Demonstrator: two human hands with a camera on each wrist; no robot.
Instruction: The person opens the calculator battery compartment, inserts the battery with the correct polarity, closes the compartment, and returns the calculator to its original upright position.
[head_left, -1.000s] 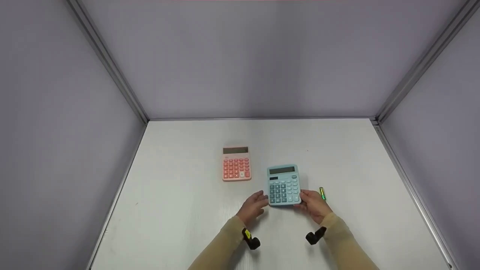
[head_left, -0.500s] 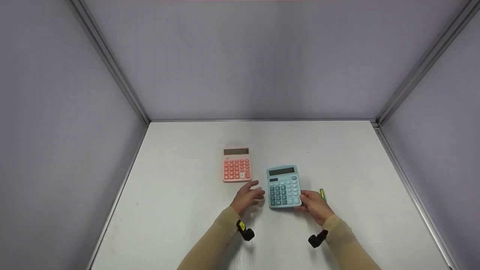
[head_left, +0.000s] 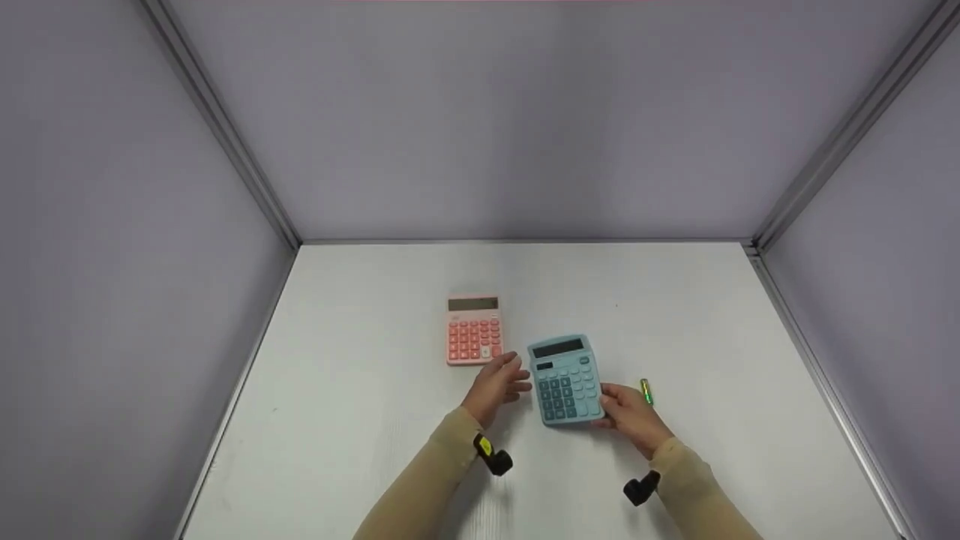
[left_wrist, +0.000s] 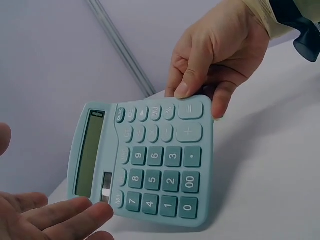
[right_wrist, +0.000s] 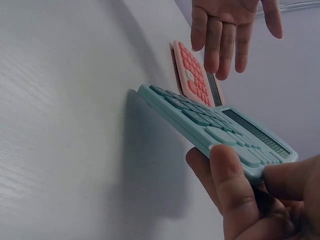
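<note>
A light blue calculator is held up off the white table, its keys facing up and its body tilted. My right hand grips its lower right corner, the thumb on the front beside the keys and other fingers behind, as the right wrist view shows at the right fingers. To the left of the calculator, my left hand stands with fingers extended and apart, holding nothing. In the left wrist view its fingertips overlap the calculator's edge; in the head view a small gap shows between them.
A pink calculator lies on the white table just beyond my left hand. A small green and gold battery lies right of my right hand. Grey panels wall the table at back and sides.
My left hand has come away from the blue calculator's left edge and moved slightly up and left. The calculator, still in my right hand, has tilted and shifted a little towards me.
</note>
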